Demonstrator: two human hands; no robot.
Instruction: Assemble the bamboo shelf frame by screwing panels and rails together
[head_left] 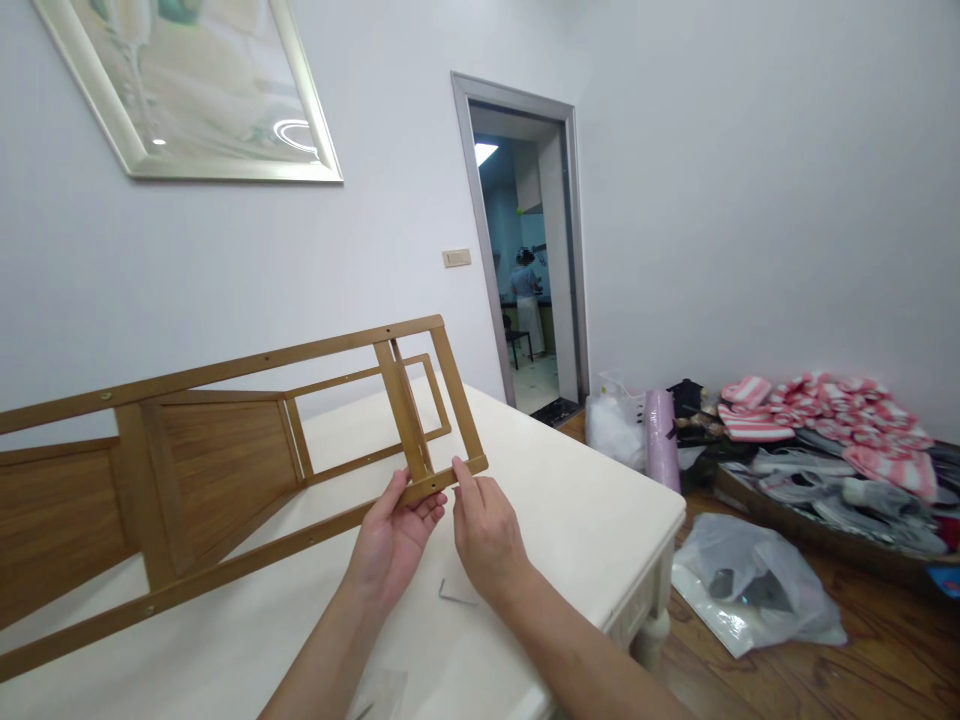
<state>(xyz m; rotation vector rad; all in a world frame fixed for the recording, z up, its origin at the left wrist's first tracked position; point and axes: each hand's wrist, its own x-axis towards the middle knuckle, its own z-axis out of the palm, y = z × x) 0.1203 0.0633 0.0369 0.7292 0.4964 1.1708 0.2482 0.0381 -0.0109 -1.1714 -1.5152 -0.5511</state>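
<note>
A brown wooden frame [322,345] with slats and solid panels stands tilted on the white table [540,490], running off to the left. My left hand [386,555] is closed around its lower right rail, near the narrow cross slat [405,415]; the fingers come up from below. Close to the frame's lower corner, my right hand [489,535] has curled fingers, with the index finger against the rail. Anything between its fingertips is hidden. Below the hands lies a small L-shaped hex key [457,601]. Small holes show along the rails.
At the table's front is a small clear plastic bag [386,690]. On the wooden floor to the right are a plastic bag [757,580], a low box of bagged items [862,500] and pink-striped cloth [817,410]. Beyond the doorway [579,250] a person [525,285] stands.
</note>
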